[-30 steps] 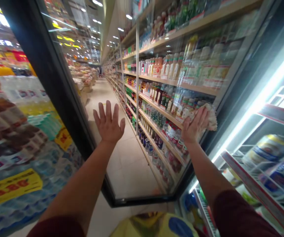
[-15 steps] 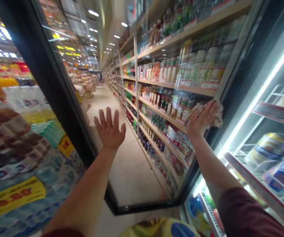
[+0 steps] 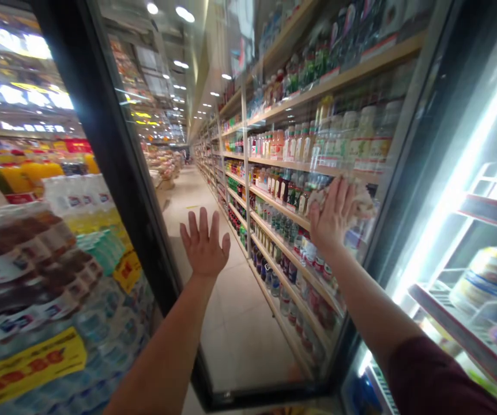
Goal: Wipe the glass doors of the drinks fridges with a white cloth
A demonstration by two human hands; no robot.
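Note:
A glass door (image 3: pixel 248 351) in a black frame stands in front of me. My left hand (image 3: pixel 206 242) lies flat against the glass on its left half, fingers spread, holding nothing. On the right half, my right hand (image 3: pixel 332 216) presses a crumpled pale cloth (image 3: pixel 363 203) to the pane. The cloth sticks out past the fingers to the right and partly behind them; the palm side of this hand is hidden.
Shelves of bottled drinks (image 3: pixel 292 144) show in the glass. To the right is a lit cooler with wire shelves and drink packs (image 3: pixel 490 276). Stacked bottle packs (image 3: pixel 27 271) with a yellow price sign (image 3: pixel 30 369) stand at the left.
My right hand has slid left across the glass with the cloth, away from the door's right frame. The left hand stays in place on the pane. The view has tilted up slightly.

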